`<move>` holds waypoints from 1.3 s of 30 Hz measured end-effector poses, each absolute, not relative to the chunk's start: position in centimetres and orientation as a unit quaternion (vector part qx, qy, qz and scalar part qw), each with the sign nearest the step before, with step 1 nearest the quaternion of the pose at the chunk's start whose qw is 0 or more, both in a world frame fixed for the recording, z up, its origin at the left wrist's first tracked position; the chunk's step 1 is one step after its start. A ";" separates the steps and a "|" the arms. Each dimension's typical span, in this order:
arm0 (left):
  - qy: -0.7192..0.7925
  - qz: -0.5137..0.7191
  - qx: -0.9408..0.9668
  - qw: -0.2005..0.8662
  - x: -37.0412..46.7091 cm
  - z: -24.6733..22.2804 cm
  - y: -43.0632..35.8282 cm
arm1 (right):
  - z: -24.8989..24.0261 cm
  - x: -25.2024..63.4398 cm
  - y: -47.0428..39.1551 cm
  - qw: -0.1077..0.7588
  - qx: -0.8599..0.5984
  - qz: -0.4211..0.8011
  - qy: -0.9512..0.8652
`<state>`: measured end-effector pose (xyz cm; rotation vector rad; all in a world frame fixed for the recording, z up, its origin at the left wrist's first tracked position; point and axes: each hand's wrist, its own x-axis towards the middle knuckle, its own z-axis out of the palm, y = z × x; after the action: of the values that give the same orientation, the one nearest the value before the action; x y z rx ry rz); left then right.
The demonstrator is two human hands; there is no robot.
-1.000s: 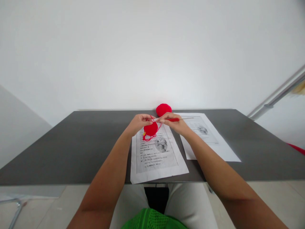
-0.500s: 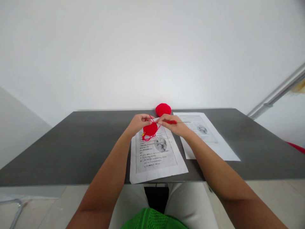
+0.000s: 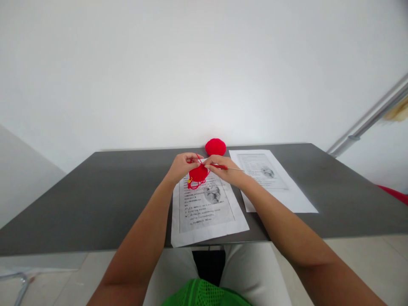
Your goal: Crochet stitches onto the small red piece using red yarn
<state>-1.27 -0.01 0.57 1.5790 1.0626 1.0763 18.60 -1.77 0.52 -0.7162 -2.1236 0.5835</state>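
Observation:
A small round piece of red crochet [image 3: 198, 173] hangs between my hands, pinched at its upper edge by my left hand [image 3: 185, 165]. Red yarn runs up over the left fingers, and loose strands dangle below beside a yellow marker [image 3: 190, 180]. My right hand [image 3: 225, 166] grips a crochet hook [image 3: 219, 166] with a red handle; its thin metal shaft points right, and the end at the crochet is hidden by the fingertips. Behind the hands sits a red ball of yarn [image 3: 216, 147].
Under the hands lies a printed sheet [image 3: 207, 225] on the dark table [image 3: 127, 195]. A second printed sheet [image 3: 287, 195] rests to the right. A white wall [image 3: 204, 76] stands behind the table, with a metal pole [image 3: 369, 121] at the right.
The view has shifted slightly. The hook has tilted, its metal shaft now sloping down to the right, close over my right hand. Both hands keep their grip near the crochet's upper edge.

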 end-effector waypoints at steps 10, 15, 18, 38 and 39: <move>0.433 0.437 0.642 0.458 -1.3 0.0 0.4 | 0.0 18.3 -1.6 0.375 -0.268 0.131 -0.878; 0.427 0.444 0.636 0.465 -1.3 -0.2 0.5 | 0.0 18.2 -1.7 0.361 -0.255 0.085 -0.893; 0.427 0.451 0.633 0.461 -1.2 -0.2 0.5 | -0.2 18.1 -1.7 0.355 -0.253 0.060 -0.898; 0.386 0.473 0.575 0.544 -1.5 0.8 -0.1 | 1.2 18.8 -2.1 0.474 -0.297 0.341 -0.756; 0.386 0.472 0.575 0.546 -1.5 0.9 -0.1 | 1.2 18.8 -2.1 0.473 -0.296 0.347 -0.754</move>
<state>-1.54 -0.10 0.89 1.3632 0.9141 1.1189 18.85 -2.12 1.23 -0.7239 -1.8456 0.8497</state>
